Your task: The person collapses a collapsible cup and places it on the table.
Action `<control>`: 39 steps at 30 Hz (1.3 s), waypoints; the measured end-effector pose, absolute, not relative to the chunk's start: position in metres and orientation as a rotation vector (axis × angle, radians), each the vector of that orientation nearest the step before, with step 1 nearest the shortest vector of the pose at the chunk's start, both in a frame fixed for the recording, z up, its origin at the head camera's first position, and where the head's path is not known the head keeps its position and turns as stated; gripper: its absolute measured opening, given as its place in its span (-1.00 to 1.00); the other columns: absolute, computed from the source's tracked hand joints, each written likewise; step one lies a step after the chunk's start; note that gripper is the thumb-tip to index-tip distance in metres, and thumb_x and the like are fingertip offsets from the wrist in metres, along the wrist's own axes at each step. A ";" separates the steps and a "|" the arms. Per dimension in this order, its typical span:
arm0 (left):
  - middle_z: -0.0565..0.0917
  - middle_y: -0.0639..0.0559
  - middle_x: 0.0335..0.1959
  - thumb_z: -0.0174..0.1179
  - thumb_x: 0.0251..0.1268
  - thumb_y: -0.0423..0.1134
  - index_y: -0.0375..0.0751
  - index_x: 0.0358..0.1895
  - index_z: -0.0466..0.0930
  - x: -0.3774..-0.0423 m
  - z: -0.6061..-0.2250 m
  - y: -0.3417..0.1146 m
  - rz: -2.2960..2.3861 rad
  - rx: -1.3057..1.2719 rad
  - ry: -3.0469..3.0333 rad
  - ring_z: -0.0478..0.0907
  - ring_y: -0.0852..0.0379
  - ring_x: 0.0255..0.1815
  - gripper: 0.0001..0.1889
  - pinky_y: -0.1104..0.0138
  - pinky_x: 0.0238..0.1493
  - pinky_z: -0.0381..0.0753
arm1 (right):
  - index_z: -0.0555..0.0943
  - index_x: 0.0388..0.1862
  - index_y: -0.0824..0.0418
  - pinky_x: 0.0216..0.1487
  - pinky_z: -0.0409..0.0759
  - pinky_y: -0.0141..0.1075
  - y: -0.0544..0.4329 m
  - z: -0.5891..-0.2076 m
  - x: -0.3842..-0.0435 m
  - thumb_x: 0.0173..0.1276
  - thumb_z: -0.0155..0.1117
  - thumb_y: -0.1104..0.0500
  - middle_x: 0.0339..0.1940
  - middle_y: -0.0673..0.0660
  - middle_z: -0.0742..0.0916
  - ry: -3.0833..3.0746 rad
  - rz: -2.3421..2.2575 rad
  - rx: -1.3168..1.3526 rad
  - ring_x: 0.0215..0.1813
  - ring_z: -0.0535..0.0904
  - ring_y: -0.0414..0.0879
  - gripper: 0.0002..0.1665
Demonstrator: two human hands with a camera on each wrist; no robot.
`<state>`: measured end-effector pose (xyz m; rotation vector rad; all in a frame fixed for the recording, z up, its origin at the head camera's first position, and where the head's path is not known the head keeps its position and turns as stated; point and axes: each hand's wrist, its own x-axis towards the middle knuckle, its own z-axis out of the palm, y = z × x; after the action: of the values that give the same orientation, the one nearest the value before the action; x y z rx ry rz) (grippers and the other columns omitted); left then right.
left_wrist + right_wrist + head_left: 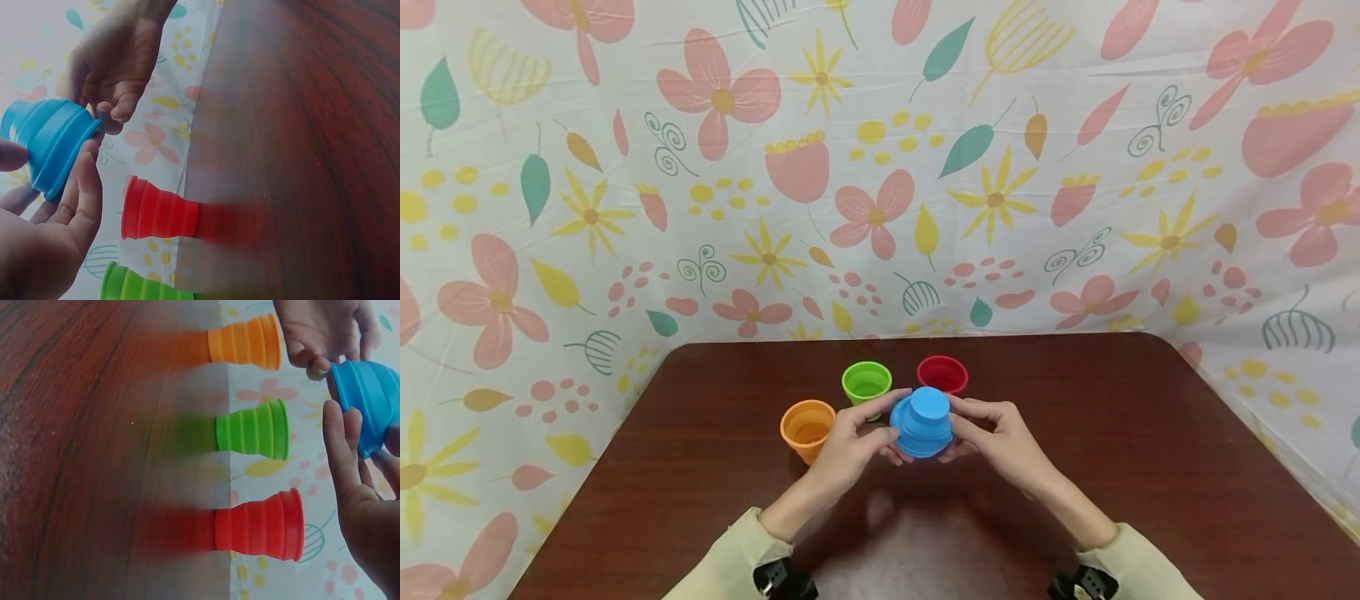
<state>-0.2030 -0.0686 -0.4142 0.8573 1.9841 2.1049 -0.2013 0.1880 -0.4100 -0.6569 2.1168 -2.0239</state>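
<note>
Both hands hold a blue collapsible cup [922, 425] above the table, its narrow base turned up toward the head camera and its sides stepped in rings. My left hand [846, 450] grips its left side, with the thumb on the wall and fingers under the rim. On the opposite side my right hand [1003, 442] pinches it the same way. In the left wrist view the blue cup [56, 140] sits between both hands, rim facing the table. Behind the hands stand a green cup [867, 382] and a red cup [943, 374]; an orange cup [808, 426] stands beside the left hand.
The dark brown wooden table [715, 467] has rounded far corners. A white cloth [880, 250] printed with flowers and leaves hangs behind it and along the sides. The three standing cups have their mouths up, as the right wrist view shows.
</note>
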 end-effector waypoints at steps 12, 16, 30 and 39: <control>0.68 -0.19 0.18 0.18 0.46 -0.47 -0.23 0.49 0.50 -0.204 -0.419 -0.065 2.100 0.834 2.139 0.71 -0.27 -0.37 -0.45 0.31 -0.30 0.76 | 0.47 0.54 0.28 -0.03 0.77 0.11 0.187 -0.409 -0.201 0.53 0.33 0.30 0.24 0.40 0.68 2.072 -1.992 -0.720 -0.24 0.79 0.30 -0.37; 0.68 -0.19 0.14 0.19 0.47 -0.46 -0.21 0.48 0.51 -0.205 -0.420 -0.063 2.079 0.818 2.157 0.71 -0.29 -0.35 -0.46 0.32 -0.30 0.75 | 0.47 0.53 0.31 -0.06 0.78 0.09 0.186 -0.410 -0.201 0.51 0.35 0.32 0.20 0.41 0.69 2.118 -1.977 -0.736 -0.26 0.79 0.27 -0.36; 0.44 -0.12 0.53 0.27 0.48 -0.46 -0.07 0.66 0.25 -0.206 -0.420 -0.070 2.062 0.888 1.826 0.77 -0.34 -0.10 -0.25 0.01 -0.05 0.79 | 0.43 0.55 0.35 -0.01 0.76 0.10 0.189 -0.410 -0.200 0.46 0.39 0.34 0.12 0.39 0.70 2.051 -2.021 -0.688 -0.11 0.79 0.26 -0.29; 0.42 -0.10 0.55 0.27 0.47 -0.48 0.00 0.66 0.26 -0.205 -0.421 -0.068 2.093 0.857 1.747 0.62 -0.67 -0.04 -0.24 -0.02 -0.05 0.78 | 0.43 0.56 0.32 -0.06 0.78 0.07 0.189 -0.412 -0.202 0.38 0.46 0.37 0.20 0.37 0.69 2.050 -2.011 -0.753 -0.05 0.74 0.22 -0.21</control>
<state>-0.2052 -0.0682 -0.4213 0.8573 1.7471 2.0934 -0.2019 0.1887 -0.4116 -0.7530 2.0502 -2.0108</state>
